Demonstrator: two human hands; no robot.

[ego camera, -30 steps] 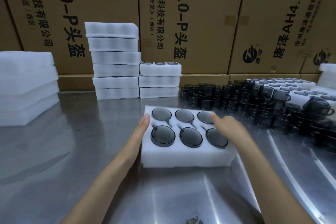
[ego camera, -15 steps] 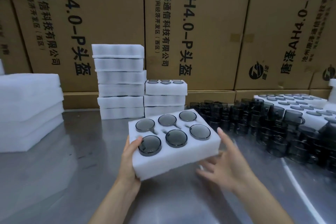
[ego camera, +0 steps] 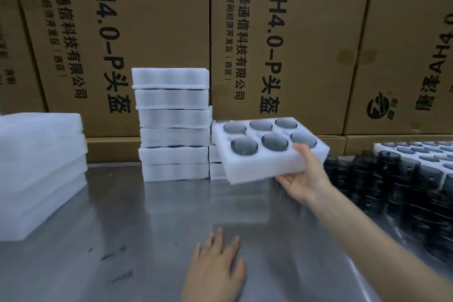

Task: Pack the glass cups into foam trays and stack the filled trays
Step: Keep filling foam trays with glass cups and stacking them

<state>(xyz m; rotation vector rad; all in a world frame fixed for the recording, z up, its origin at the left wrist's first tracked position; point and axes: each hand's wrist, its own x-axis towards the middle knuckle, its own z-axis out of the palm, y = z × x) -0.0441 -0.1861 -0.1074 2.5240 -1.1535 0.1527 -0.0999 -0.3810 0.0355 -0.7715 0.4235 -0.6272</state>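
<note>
Foam tray (ego camera: 266,164) gripped by right hand (ego camera: 305,178), seemingly airborne.

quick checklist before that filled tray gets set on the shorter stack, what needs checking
1. Grip: right hand holds the white foam tray at its near right corner, thumb on top, fingers beneath: ok.
2. Fill: all six pockets hold dark glass cups: ok.
3. Level: the tray tilts, left end lower: not ok.
4. Target: the short stack of white foam trays is mostly hidden behind the carried tray, so alignment: cannot tell.
5. Neighbour: the tall stack of white foam trays stands close on the left, its layers slightly offset: cannot tell whether it clears.
6. Left hand, fingers straight, low over the steel table, holds nothing: ok.
</note>
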